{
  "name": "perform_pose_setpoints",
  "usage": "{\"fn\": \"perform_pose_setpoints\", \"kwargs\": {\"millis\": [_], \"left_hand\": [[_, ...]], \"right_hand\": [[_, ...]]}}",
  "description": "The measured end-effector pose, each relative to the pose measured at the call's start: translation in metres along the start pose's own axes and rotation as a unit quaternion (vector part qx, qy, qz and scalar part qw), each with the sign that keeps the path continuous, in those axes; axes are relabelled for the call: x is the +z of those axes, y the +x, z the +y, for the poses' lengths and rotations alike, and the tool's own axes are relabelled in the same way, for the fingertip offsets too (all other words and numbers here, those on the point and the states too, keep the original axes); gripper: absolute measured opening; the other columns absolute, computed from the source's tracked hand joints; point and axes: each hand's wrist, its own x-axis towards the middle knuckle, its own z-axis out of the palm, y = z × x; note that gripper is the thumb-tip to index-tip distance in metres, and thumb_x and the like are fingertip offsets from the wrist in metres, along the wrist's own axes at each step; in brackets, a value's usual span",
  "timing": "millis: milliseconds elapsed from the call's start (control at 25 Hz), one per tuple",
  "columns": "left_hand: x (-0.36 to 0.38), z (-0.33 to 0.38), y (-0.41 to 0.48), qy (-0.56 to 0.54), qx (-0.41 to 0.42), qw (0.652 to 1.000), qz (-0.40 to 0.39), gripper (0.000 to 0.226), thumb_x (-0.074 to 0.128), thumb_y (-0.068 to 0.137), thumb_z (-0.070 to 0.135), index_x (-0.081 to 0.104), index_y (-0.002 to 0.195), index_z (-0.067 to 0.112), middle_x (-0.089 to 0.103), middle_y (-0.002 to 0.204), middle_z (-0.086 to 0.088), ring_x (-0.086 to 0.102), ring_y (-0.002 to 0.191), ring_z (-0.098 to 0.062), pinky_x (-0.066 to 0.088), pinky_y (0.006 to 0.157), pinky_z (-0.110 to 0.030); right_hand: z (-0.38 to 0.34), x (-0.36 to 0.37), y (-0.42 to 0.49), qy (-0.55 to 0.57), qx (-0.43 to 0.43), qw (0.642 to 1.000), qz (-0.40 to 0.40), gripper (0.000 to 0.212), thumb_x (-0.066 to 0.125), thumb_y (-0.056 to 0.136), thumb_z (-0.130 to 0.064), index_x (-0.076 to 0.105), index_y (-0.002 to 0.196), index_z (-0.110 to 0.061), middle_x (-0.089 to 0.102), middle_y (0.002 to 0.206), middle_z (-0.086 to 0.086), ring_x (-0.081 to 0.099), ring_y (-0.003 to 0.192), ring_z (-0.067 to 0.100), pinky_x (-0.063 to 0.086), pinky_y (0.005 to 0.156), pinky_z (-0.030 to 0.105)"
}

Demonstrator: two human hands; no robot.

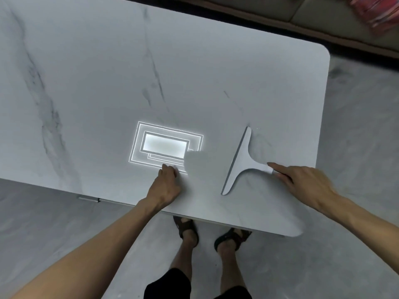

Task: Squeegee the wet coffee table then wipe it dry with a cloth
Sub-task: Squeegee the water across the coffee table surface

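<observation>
The white marble coffee table (151,72) fills the upper view and reflects a ceiling light. A white T-shaped squeegee (239,160) lies flat near the table's front right, its blade pointing left. My right hand (302,184) pinches the end of its handle, index finger stretched along it. A pale grey cloth (199,169) lies flat left of the squeegee and blends with the tabletop. My left hand (167,186) rests on the table with its fingers curled on the cloth's left edge.
The table's front edge runs just ahead of my sandalled feet (233,236), and its rounded right corner (323,52) is at the far right. Grey floor surrounds it. A sofa (323,20) with a red patterned cushion stands beyond the far edge.
</observation>
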Motion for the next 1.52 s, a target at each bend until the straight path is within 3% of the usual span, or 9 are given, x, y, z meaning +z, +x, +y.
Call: {"fn": "perform_pose_setpoints", "kwargs": {"millis": [120, 240, 400, 600, 760, 920, 1040, 1240, 1520], "left_hand": [[0.01, 0.0, -0.006, -0.007, -0.015, 0.999, 0.03, 0.024, 0.045, 0.082, 0.003, 0.04, 0.103, 0.014, 0.052, 0.092, -0.004, 0.048, 0.072, -0.024, 0.033, 0.061, -0.032], [0.023, -0.005, -0.014, -0.015, -0.046, 0.995, 0.082, 0.029, 0.045, 0.084, 0.005, 0.042, 0.112, 0.012, 0.055, 0.084, -0.006, 0.053, 0.073, -0.03, 0.039, 0.063, -0.033], [0.051, -0.003, -0.031, -0.034, -0.08, 0.991, 0.099, 0.031, 0.047, 0.08, 0.009, 0.04, 0.109, 0.014, 0.054, 0.083, -0.004, 0.052, 0.069, -0.026, 0.039, 0.06, -0.034], [0.104, 0.039, -0.054, -0.051, -0.05, 0.993, 0.09, 0.037, 0.06, 0.071, 0.001, 0.04, 0.101, 0.012, 0.049, 0.103, -0.009, 0.053, 0.09, -0.03, 0.045, 0.068, -0.038], [0.144, 0.088, -0.055, -0.042, -0.059, 0.993, 0.098, 0.036, 0.053, 0.071, -0.006, 0.042, 0.103, 0.007, 0.044, 0.108, -0.017, 0.051, 0.094, -0.038, 0.049, 0.079, -0.05], [0.159, 0.107, -0.053, -0.047, -0.074, 0.995, 0.057, 0.045, 0.054, 0.073, -0.002, 0.04, 0.115, 0.003, 0.039, 0.111, -0.016, 0.05, 0.094, -0.038, 0.042, 0.071, -0.039], [0.158, 0.106, -0.05, -0.043, -0.113, 0.992, 0.041, 0.053, 0.053, 0.078, 0.002, 0.034, 0.127, 0.002, 0.042, 0.108, -0.014, 0.05, 0.082, -0.033, 0.035, 0.068, -0.034], [0.156, 0.096, -0.055, -0.098, -0.12, 0.984, 0.083, 0.038, 0.052, 0.079, 0.004, 0.039, 0.115, 0.009, 0.055, 0.097, -0.013, 0.056, 0.082, -0.035, 0.04, 0.065, -0.035], [0.174, 0.101, -0.059, -0.074, -0.071, 0.992, 0.075, 0.043, 0.053, 0.072, -0.002, 0.04, 0.113, 0.007, 0.04, 0.1, -0.008, 0.043, 0.067, -0.018, 0.026, 0.05, -0.027]], "right_hand": [[-0.012, -0.001, -0.013, 0.004, -0.033, 0.999, -0.015, 0.052, 0.007, 0.093, -0.061, 0.031, 0.139, -0.056, 0.065, 0.094, -0.017, 0.063, 0.082, 0.012, 0.032, 0.058, 0.026], [-0.051, 0.023, -0.021, 0.015, -0.165, 0.981, -0.097, 0.043, 0.016, 0.099, -0.057, 0.022, 0.141, -0.055, 0.063, 0.099, -0.009, 0.063, 0.084, 0.021, 0.043, 0.063, 0.032], [-0.087, 0.065, -0.02, -0.047, -0.307, 0.941, -0.135, 0.04, 0.031, 0.104, -0.04, 0.032, 0.144, -0.044, 0.061, 0.097, 0.002, 0.055, 0.069, 0.025, 0.027, 0.055, 0.03], [-0.017, 0.071, -0.016, -0.048, -0.283, 0.956, -0.06, 0.038, 0.029, 0.102, -0.044, 0.038, 0.138, -0.048, 0.062, 0.086, -0.001, 0.059, 0.068, 0.026, 0.019, 0.052, 0.03], [0.059, 0.055, -0.023, -0.063, -0.242, 0.967, -0.045, 0.037, 0.025, 0.101, -0.05, 0.039, 0.135, -0.051, 0.064, 0.085, -0.006, 0.063, 0.077, 0.021, 0.038, 0.056, 0.032], [0.11, 0.031, -0.037, -0.053, -0.207, 0.976, -0.045, 0.038, 0.025, 0.099, -0.052, 0.04, 0.134, -0.051, 0.066, 0.084, -0.007, 0.066, 0.081, 0.02, 0.05, 0.062, 0.034], [0.109, 0.024, -0.044, -0.067, -0.243, 0.967, -0.031, 0.041, 0.02, 0.097, -0.056, 0.036, 0.135, -0.053, 0.065, 0.081, -0.007, 0.065, 0.075, 0.02, 0.042, 0.054, 0.031], [0.044, 0.055, -0.033, -0.11, -0.368, 0.918, -0.097, 0.041, 0.021, 0.101, -0.051, 0.033, 0.14, -0.051, 0.065, 0.091, -0.002, 0.062, 0.076, 0.028, 0.028, 0.057, 0.032], [0.1, 0.035, -0.024, -0.122, -0.323, 0.934, -0.093, 0.042, 0.02, 0.1, -0.053, 0.033, 0.14, -0.053, 0.065, 0.095, -0.005, 0.065, 0.085, 0.024, 0.032, 0.059, 0.031]]}}
